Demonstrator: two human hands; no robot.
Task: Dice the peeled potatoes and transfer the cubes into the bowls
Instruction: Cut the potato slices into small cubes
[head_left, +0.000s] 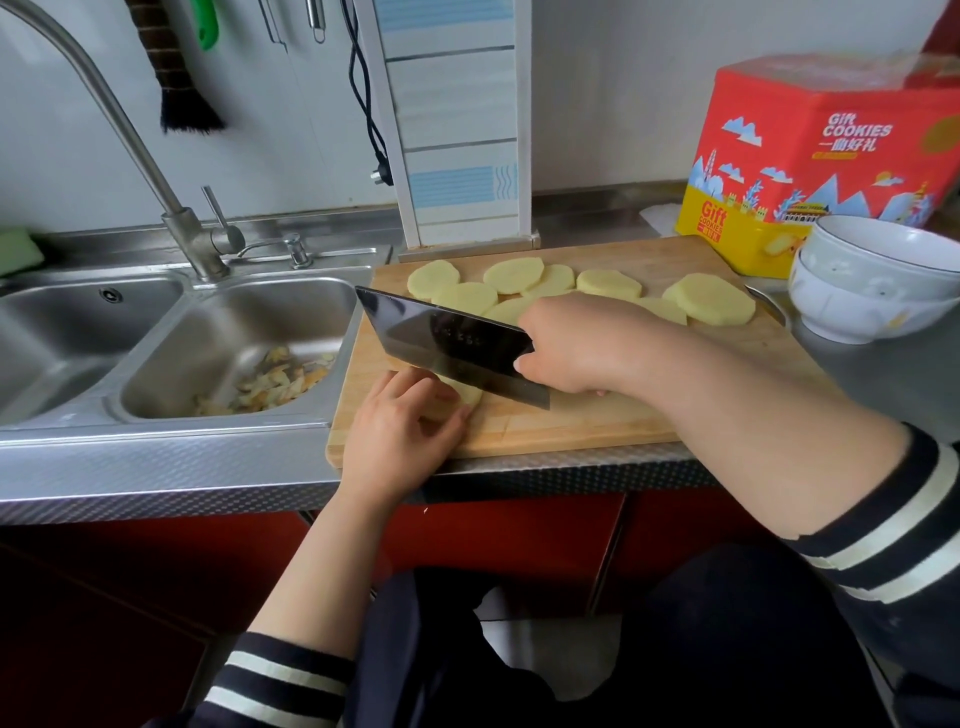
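Several round potato slices (709, 305) lie along the far side of a wooden cutting board (587, 421). My right hand (582, 345) grips the handle of a black cleaver (447, 343), whose blade slants down to the board. My left hand (402, 434) curls its fingers over a potato piece (467, 393) at the board's near left, right beside the blade's edge. Most of that piece is hidden by my fingers. Two stacked white bowls (862, 280) stand just off the board's right end.
A double steel sink (218, 343) with potato peels (270, 384) and a tall faucet (176, 218) lies to the left. A red and yellow cookie box (810, 156) stands behind the bowls. The counter's front edge (156, 493) runs below the board.
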